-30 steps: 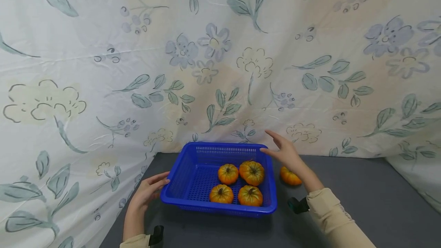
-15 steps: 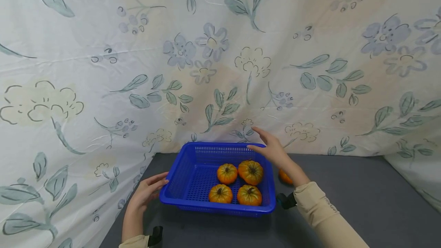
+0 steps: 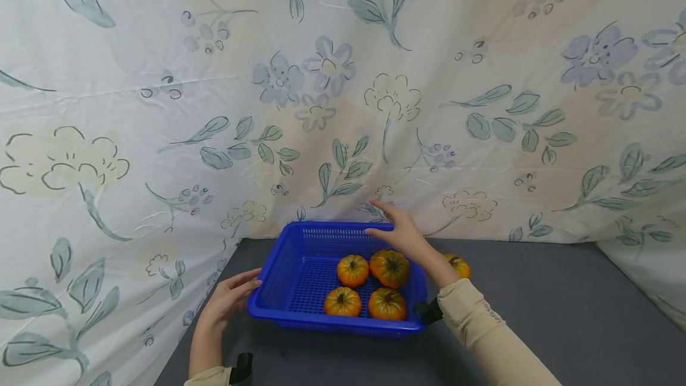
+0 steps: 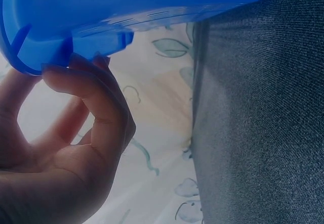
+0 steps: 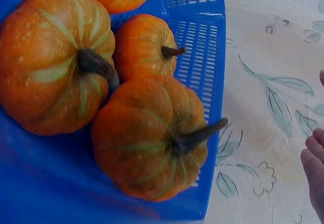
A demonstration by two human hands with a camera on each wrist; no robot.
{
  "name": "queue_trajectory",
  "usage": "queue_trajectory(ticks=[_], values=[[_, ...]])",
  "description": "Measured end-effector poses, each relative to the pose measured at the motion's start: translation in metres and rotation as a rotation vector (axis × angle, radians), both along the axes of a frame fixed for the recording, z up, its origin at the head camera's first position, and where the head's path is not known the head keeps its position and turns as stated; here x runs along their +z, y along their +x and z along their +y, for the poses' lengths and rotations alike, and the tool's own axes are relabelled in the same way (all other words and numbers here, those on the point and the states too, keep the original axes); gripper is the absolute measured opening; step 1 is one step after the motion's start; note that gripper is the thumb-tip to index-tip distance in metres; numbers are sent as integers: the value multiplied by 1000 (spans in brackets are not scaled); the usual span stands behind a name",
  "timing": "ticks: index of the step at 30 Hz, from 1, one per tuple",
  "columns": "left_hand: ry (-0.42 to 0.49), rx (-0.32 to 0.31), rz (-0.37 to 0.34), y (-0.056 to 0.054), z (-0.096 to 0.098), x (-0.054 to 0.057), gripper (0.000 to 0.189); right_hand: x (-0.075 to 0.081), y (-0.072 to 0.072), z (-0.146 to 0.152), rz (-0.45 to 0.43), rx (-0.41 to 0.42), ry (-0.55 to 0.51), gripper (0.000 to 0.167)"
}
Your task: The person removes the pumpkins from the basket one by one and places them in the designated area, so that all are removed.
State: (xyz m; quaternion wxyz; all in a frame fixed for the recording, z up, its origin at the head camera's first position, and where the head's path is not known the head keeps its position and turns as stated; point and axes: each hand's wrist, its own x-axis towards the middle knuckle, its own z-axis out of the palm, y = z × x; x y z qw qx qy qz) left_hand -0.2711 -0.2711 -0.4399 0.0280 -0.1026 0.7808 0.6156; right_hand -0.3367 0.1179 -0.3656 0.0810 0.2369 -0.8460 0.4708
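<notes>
A blue plastic basket (image 3: 332, 325) with perforated sides and floor stands on the dark table. Inside, toward its right half, lie several small orange pumpkins with greenish streaks, among them a larger pumpkin (image 3: 389, 268) at the back right. My left hand (image 3: 227, 302) is at the basket's left side; in the left wrist view its thumb and curled fingers (image 4: 104, 105) pinch the rim. Above the basket's back right part hovers my right hand (image 3: 404, 237), thumb and fingers spread apart with nothing between them. The right wrist view shows pumpkins with dark stems (image 5: 200, 135) below it.
One more pumpkin (image 3: 460, 265) lies on the table right of the basket, partly behind my right forearm. A white floral cloth (image 3: 321, 106) hangs behind and along the left side. The dark grey table (image 3: 563, 308) extends to the right.
My right hand has moved left, from over the basket's right edge to over its back right part, staying spread. The left hand and the basket keep their places.
</notes>
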Motion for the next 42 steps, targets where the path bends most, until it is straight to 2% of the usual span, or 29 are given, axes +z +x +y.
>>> queue_trajectory(ticks=[7, 14, 20, 28, 42], values=[[-1, -1, 10, 0, 1, -2, 60, -2, -1, -12, -9, 69, 58, 72], [4, -10, 16, 0, 1, -2, 60, -6, -2, -21, -43, 208, 112, 71], [5, -7, 12, 0, 1, -1, 59, -7, 0, -27, -162, 301, 179, 70], [6, -2, 6, 0, 0, -4, 58, -12, -1, -31, -307, 475, 231, 62], [14, -11, -7, 0, -2, -1, 59, -22, -4, -36, -489, 633, 330, 54]])
